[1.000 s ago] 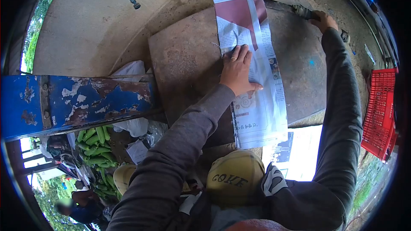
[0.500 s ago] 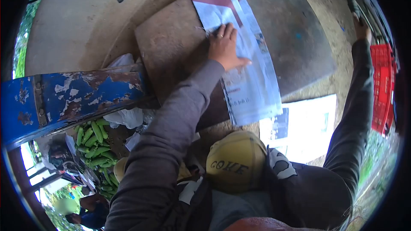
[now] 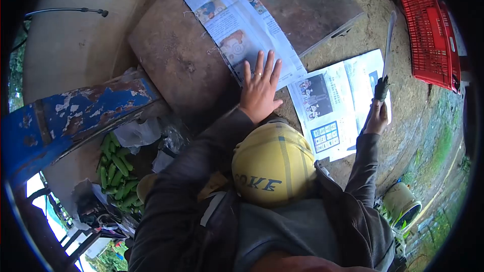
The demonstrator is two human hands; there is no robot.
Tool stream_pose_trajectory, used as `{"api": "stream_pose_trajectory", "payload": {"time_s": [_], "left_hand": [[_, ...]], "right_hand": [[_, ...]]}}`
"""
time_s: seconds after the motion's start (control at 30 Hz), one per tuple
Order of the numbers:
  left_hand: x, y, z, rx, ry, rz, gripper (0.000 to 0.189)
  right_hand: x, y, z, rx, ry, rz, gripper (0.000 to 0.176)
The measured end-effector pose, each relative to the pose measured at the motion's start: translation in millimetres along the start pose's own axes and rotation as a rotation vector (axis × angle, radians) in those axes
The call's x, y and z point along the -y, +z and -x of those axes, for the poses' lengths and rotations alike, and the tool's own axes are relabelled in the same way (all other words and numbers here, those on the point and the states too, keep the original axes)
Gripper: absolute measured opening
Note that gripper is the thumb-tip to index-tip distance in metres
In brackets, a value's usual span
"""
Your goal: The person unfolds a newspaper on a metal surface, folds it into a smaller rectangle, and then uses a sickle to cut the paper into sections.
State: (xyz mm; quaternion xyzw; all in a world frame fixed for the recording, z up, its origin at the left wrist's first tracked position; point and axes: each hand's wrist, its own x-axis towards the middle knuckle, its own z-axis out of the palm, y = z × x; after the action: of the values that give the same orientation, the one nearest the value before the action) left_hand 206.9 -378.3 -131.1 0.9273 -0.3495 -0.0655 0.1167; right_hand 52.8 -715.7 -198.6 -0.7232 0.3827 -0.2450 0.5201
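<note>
Rusty slab [image 3: 171,63] w/ newspaper [image 3: 229,25] (dirt ground [image 3: 403,106], outdoors)

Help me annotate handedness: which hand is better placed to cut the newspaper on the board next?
Right, probably: the right hand grips the long knife, blade raised, while the left hand lies flat on the newspaper on the board, holding it down.

The scene is lit by soft, even daylight, and only faint shadows are cast. Straight edges are bent by strong fisheye distortion, and the frame is closed by a black round border. The left hand [image 3: 259,90] at the centre is rendered sharp; the long pale-bladed knife [image 3: 388,45] nearer the rim is slightly softened. Small patches at the lower left are blown out white.
</note>
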Motion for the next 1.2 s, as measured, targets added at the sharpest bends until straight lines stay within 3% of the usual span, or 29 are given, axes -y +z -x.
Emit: {"api": "stream_pose_trajectory", "payload": {"time_s": [0.1, 0.13, 0.17, 0.23, 0.37, 0.43, 0.47, 0.5, 0.63, 0.7, 0.87, 1.0, 1.2], "left_hand": [[4, 43, 2, -0.083, -0.069, -0.319, 0.063], [4, 44, 0, -0.121, -0.071, -0.213, 0.053], [4, 44, -3, -0.136, -0.066, -0.324, 0.047], [-1, 43, -5, -0.150, -0.069, -0.197, 0.050], [-25, 20, -27, -0.156, -0.105, 0.071, 0.038], [-45, -10, -46, 0.118, -0.167, 0.476, 0.023], [-50, -9, -53, -0.075, -0.043, 0.466, 0.017], [-49, -8, -61, -0.079, -0.098, 0.588, 0.018], [-31, -52, -113, -0.026, -0.338, 1.009, 0.019], [-9, -78, -116, -0.065, -0.439, 1.458, 0.021], [47, -95, -65, -0.204, -0.562, 1.660, 0.030], [89, -61, -7, -0.324, -0.723, 1.783, 0.032], [102, -21, 45, -0.419, -0.819, 1.865, 0.039]], "right_hand": [[6, 6, 15, -0.008, 0.045, -0.085, 0.030], [5, 7, 18, -0.006, 0.056, -0.118, 0.029], [3, 8, 20, -0.003, 0.067, -0.150, 0.029], [-2, -1, 22, 0.039, 0.039, 0.008, 0.032], [3, -10, 25, 0.008, -0.019, -0.066, 0.026], [0, -17, 23, -0.021, -0.021, -0.103, 0.026], [3, -24, 22, -0.012, -0.006, -0.065, 0.028], [-2, -28, 19, -0.023, 0.041, -0.175, 0.029], [-2, -40, 14, -0.080, 0.035, -0.143, 0.029], [1, -41, 13, -0.085, 0.056, -0.131, 0.029], [-12, -30, 18, -0.079, 0.087, -0.155, 0.030], [-29, -17, 21, 0.026, 0.094, -0.164, 0.030], [-25, -6, 52, 0.157, 0.043, -0.235, 0.036]]}}
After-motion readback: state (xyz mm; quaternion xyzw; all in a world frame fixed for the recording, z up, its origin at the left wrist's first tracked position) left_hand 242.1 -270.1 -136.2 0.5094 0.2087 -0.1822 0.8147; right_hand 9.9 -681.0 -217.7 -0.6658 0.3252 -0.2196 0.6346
